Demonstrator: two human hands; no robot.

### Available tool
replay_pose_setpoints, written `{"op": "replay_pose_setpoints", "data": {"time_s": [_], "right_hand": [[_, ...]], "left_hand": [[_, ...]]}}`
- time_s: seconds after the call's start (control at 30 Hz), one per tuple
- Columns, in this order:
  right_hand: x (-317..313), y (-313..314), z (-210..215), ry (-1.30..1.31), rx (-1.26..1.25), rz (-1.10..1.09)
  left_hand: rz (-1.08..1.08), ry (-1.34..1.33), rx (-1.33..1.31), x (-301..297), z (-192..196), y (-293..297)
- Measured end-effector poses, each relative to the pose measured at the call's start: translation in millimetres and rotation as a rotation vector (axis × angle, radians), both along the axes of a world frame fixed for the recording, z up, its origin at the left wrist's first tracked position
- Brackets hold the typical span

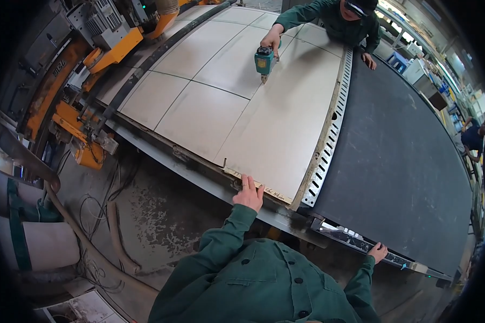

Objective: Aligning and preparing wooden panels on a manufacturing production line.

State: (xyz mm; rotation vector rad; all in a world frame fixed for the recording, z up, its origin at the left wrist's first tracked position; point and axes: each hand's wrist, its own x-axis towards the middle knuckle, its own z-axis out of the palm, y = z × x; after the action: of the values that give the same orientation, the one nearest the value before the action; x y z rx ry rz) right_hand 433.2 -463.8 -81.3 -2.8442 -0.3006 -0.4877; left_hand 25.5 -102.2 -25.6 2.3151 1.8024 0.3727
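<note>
Left hand (248, 192) is laid flat, fingers spread, on the near edge of the beige panel (264, 129) at frame centre; right hand (378, 252) rests open on the control strip (355, 239), nothing gripped. Panel steadying is judged in hand; pressure should be kept

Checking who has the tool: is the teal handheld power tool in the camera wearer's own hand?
No, a co-worker's hand across the table holds the teal handheld power tool; the wearer's left hand rests on the pale board's edge.

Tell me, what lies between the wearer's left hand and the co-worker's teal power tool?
In the head view, only bare pale board stretches from the left hand to the teal tool.
</note>
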Motion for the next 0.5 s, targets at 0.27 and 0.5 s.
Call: {"op": "replay_pose_setpoints", "data": {"time_s": [0.27, 0.5], "right_hand": [[1.0, -1.2, -1.3, 0.011, 0.003, -0.003], [-0.4, 4.6, 4.8, -0.006, 0.012, 0.005]], "left_hand": [[-0.011, 0.017, -0.017, -0.4, 1.3, 0.0], [0.001, 0.000, -0.003, -6.7, 7.9, -2.7]]}}
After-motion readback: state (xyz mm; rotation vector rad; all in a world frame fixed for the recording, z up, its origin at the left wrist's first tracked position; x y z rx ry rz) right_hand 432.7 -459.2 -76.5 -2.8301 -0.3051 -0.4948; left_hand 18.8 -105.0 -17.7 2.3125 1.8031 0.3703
